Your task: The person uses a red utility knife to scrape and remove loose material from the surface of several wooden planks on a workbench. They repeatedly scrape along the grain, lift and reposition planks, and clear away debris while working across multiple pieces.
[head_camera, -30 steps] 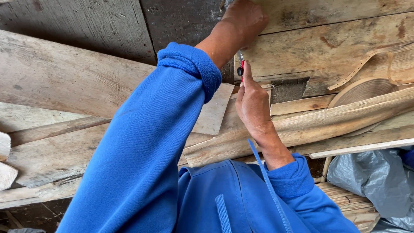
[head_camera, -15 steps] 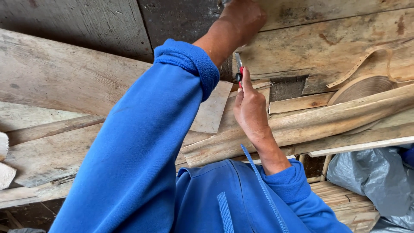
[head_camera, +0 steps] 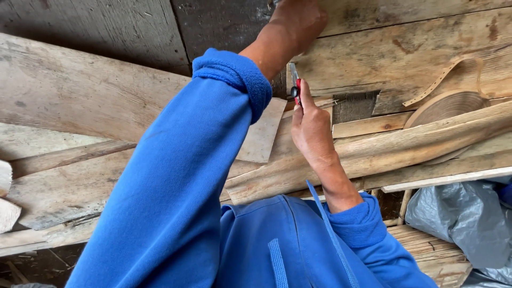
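My left hand (head_camera: pixel 298 18) reaches up at the top edge of the view and presses against a weathered wall plank (head_camera: pixel 405 53). Its fingers are turned away from me, so I cannot see whether they grip anything. My right hand (head_camera: pixel 312 130) is closed around a small red-handled utility knife (head_camera: pixel 295 85). The blade points up, just below my left wrist. Both arms are in blue fleece sleeves, and the left sleeve (head_camera: pixel 181 181) hides much of the planks behind it.
A coil of pale perforated strip (head_camera: pixel 448 104) rests on rough wooden boards (head_camera: pixel 405 146) at the right. A thin plywood piece (head_camera: pixel 264 133) leans at centre. Grey plastic sheeting (head_camera: pixel 469 218) lies at the lower right. More planks (head_camera: pixel 69 90) are stacked at the left.
My right hand has lifted the knife slightly higher, closer to my left wrist. My left hand has stayed on the plank.
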